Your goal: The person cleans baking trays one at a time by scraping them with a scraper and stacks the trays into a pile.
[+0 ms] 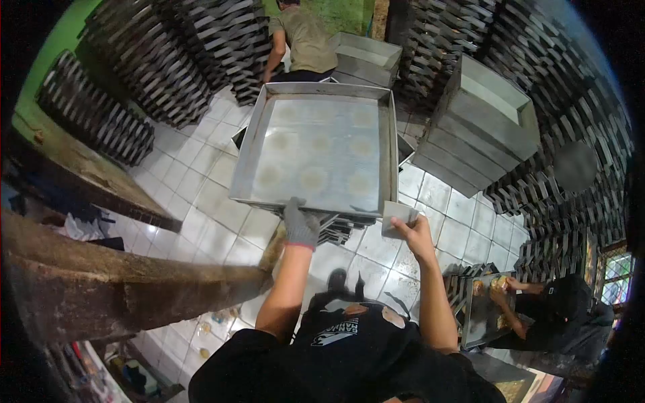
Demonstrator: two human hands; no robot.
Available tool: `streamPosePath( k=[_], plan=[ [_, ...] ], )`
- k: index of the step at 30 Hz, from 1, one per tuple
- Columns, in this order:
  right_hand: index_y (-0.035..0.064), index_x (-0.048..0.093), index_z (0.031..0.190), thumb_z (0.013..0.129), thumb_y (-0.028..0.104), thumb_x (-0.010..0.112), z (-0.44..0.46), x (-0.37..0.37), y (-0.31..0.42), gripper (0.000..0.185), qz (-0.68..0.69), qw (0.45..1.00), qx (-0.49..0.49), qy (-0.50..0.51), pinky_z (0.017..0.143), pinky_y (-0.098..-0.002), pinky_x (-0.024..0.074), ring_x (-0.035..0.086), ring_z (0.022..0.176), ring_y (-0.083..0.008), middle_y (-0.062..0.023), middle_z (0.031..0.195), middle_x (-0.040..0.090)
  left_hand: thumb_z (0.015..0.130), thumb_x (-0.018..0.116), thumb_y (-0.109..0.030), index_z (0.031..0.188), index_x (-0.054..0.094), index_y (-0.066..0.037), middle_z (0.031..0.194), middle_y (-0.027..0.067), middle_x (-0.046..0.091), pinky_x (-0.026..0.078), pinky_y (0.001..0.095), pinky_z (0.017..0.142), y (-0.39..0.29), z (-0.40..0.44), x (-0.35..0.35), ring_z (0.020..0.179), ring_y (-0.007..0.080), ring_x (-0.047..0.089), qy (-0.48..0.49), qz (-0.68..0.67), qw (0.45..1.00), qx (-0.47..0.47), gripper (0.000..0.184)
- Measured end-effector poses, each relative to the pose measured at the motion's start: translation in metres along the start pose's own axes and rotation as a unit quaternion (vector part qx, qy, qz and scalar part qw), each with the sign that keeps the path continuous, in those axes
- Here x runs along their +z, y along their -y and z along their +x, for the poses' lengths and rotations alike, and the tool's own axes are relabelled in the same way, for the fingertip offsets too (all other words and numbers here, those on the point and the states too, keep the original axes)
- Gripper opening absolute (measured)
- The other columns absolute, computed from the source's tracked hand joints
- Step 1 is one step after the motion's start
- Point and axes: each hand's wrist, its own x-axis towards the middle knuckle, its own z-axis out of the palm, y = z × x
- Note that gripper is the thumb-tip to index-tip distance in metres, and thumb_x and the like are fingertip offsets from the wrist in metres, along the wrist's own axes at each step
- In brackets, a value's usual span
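A square metal tray [322,151] with raised sides lies in front of me, marked with several pale round spots on its bottom. My left hand [301,226], in a grey glove, grips the tray's near edge left of its middle. In my bare right hand [418,235] is a flat, light grey square scraper [398,219], pinched between thumb and fingers near the tray's near right corner. Beneath the tray, edges of other stacked metal trays [342,228] show.
Tall stacks of metal trays [228,33] line the back and right. Deep grey trays [470,127] are piled at right. A person [306,40] crouches behind; another [557,309] handles a tray at lower right. A worn ledge [134,295] runs along the left.
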Motion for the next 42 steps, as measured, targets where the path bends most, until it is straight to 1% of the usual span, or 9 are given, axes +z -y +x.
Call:
streamPosePath(
  k=[16,19,21,23,25,28,33,38,42],
  plan=[
    [-0.0030,0.073,0.109,0.093,0.021,0.079,-0.038,-0.027,-0.014,0.030,0.093,0.995,-0.022,-0.006,0.075,-0.0294,0.0545,0.068,0.085,-0.0123,-0.0065,0.096,0.075,0.089,0.056,-0.024,0.120,0.050,-0.002,0.127,0.0245,0.053,0.052,0.0652,0.099,-0.004,-0.008,0.001,0.112,0.0464,0.058,0.023,0.114,0.993,0.020,0.038],
    [-0.0032,0.073,0.106,0.091,0.025,0.082,-0.090,-0.069,-0.042,0.033,0.116,0.991,0.059,-0.036,0.077,-0.0306,0.0538,0.067,0.085,-0.0132,-0.0071,0.095,0.075,0.095,0.054,-0.031,0.149,0.028,-0.006,0.140,0.0253,0.042,0.047,0.0716,0.105,0.041,-0.112,0.076,0.114,0.0556,0.055,-0.012,0.196,0.980,0.026,0.065],
    [-0.0026,0.072,0.112,0.090,0.027,0.082,-0.133,-0.101,-0.068,0.039,0.090,0.987,0.109,-0.076,0.083,-0.0314,0.0552,0.068,0.089,-0.0140,-0.0076,0.101,0.075,0.098,0.052,-0.027,0.159,0.016,-0.008,0.151,0.0249,0.037,0.048,0.0673,0.106,0.102,-0.128,0.061,0.131,0.0534,0.049,0.007,0.247,0.969,0.014,0.073],
    [-0.0031,0.072,0.113,0.091,0.030,0.082,-0.175,-0.137,-0.145,0.041,0.150,0.969,0.121,-0.155,0.083,-0.0324,0.0546,0.068,0.090,-0.0150,-0.0082,0.101,0.075,0.102,0.049,-0.019,0.161,0.020,-0.009,0.160,0.0214,0.033,0.044,0.0563,0.112,0.192,-0.156,0.061,0.143,0.0430,0.043,0.063,0.405,0.867,0.283,0.067],
    [-0.0035,0.071,0.114,0.091,0.030,0.081,-0.230,-0.177,-0.186,0.042,0.128,0.947,0.200,-0.218,0.084,-0.0338,0.0541,0.069,0.091,-0.0167,-0.0090,0.102,0.075,0.103,0.053,-0.014,0.160,0.026,-0.006,0.159,0.0172,0.039,0.038,0.0438,0.118,0.282,-0.169,0.026,0.144,0.0310,0.043,0.201,0.472,0.850,0.118,0.064],
    [-0.0088,0.063,0.120,0.085,0.027,0.086,-0.319,-0.214,-0.326,0.055,0.220,0.863,0.217,-0.400,0.086,-0.0366,0.0545,0.068,0.092,-0.0217,-0.0126,0.111,0.072,0.101,0.061,-0.011,0.158,0.032,-0.001,0.157,0.0138,0.046,0.034,0.0325,0.119,0.446,-0.179,-0.009,0.142,0.0217,0.046,0.347,0.681,0.638,-0.090,0.065],
    [-0.0027,0.068,0.115,0.089,0.016,0.083,-0.471,-0.254,-0.446,0.036,0.219,0.732,0.297,-0.573,0.085,-0.0334,0.0531,0.067,0.094,-0.0170,-0.0091,0.109,0.073,0.106,0.054,-0.031,0.155,0.034,0.002,0.155,0.0160,0.046,0.034,0.0343,0.118,0.743,-0.199,-0.122,0.144,0.0236,0.042,0.392,0.695,0.478,-0.366,0.062],
    [-0.0040,0.065,0.123,0.089,0.017,0.083,-0.609,-0.242,-0.484,0.044,0.280,0.639,0.395,-0.598,0.095,-0.0331,0.0485,0.065,0.104,-0.0188,-0.0095,0.117,0.072,0.099,0.061,-0.032,0.141,0.046,0.000,0.139,0.0149,0.052,0.054,0.0326,0.088,0.989,-0.192,-0.284,0.112,0.0239,0.061,0.202,0.442,0.661,-0.571,0.055],
    [-0.0014,0.065,0.121,0.092,0.006,0.077,-0.635,-0.247,-0.462,0.032,0.318,0.594,0.342,-0.655,0.092,-0.0310,0.0502,0.066,0.103,-0.0159,-0.0075,0.112,0.072,0.094,0.064,-0.028,0.118,0.060,-0.002,0.113,0.0110,0.060,0.056,0.0340,0.080,1.035,-0.219,-0.265,0.096,0.0236,0.063,0.066,0.555,0.662,-0.499,0.035]
  ],
)
